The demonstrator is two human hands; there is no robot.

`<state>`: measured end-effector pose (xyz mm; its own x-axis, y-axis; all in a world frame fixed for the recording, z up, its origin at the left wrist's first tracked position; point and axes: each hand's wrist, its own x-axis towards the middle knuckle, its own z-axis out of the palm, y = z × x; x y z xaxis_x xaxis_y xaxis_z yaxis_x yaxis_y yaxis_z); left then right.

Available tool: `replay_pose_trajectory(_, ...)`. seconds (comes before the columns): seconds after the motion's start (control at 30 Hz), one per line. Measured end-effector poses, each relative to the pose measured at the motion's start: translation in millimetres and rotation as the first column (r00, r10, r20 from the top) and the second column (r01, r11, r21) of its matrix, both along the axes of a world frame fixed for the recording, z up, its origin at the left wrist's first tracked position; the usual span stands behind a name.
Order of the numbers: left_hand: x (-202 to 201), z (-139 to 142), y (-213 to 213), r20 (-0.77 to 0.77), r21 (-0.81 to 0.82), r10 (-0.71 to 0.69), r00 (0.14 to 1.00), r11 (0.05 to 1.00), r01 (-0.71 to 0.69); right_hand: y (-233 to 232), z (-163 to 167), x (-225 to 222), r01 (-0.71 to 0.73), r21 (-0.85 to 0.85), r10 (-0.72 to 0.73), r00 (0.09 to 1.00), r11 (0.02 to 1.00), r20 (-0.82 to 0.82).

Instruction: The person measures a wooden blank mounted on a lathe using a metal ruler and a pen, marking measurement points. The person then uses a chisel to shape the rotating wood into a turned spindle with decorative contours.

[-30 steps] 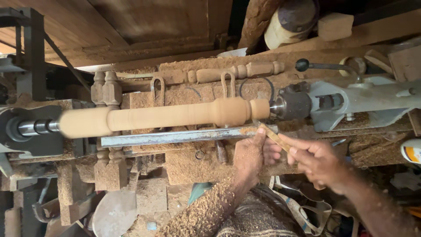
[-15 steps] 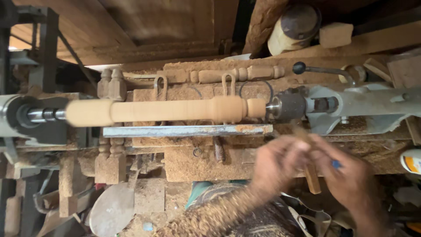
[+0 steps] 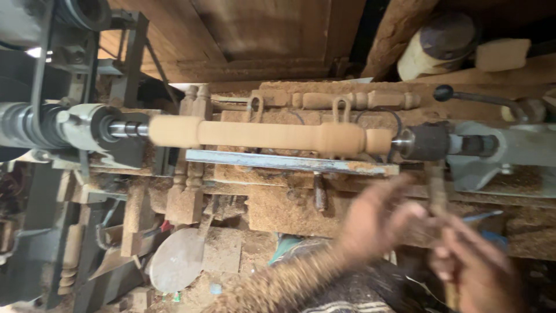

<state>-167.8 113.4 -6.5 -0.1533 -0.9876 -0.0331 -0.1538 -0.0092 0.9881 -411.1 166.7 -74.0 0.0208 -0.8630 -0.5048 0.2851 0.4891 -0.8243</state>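
both hands are motion-blurred below the lathe's tool rest [image 3: 292, 163]: the left hand [image 3: 376, 223] shows no clear fingers, the right hand [image 3: 472, 264] runs off the bottom edge, and its grip on a wooden handle [image 3: 438, 194] cannot be told.

The spindle [image 3: 260, 134] lies behind the tool rest [image 3: 289, 162], both hands seemingly before it.

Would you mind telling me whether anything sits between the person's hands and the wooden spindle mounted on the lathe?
Yes. The long metal tool rest runs along the near side of the wooden spindle, between it and the left hand and right hand. Both hands are blurred and well short of the rest; what they hold is unclear.
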Motion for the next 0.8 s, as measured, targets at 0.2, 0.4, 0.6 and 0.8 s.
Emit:
replay_pose_trajectory(0.2, 4, -73, -14, -0.613, 0.404, 0.179, 0.769, 0.908, 0.111, -20, 11, 60, -0.276, 0.081, 0.287, 0.941, 0.958, -0.181)
replay_pose_trajectory(0.4, -5, -89, -18, -0.585, 0.577, 0.333, 0.739, 0.812, 0.091, -49, 37, 84, -0.294, 0.129, 0.321, 0.885, 0.947, -0.336)
replay_pose_trajectory(0.6, -7, -85, -20, -0.548, 0.606, 0.439, 0.713, 0.795, -0.023, -58, 37, 76, -0.437, 0.098, 0.442, 0.824, 0.894, -0.353)
replay_pose_trajectory(0.8, -7, -94, -25, -0.549, 0.644, 0.455, 0.702, 0.765, 0.008, -61, 33, 70, -0.366, 0.114, 0.382, 0.851, 0.924, -0.36)
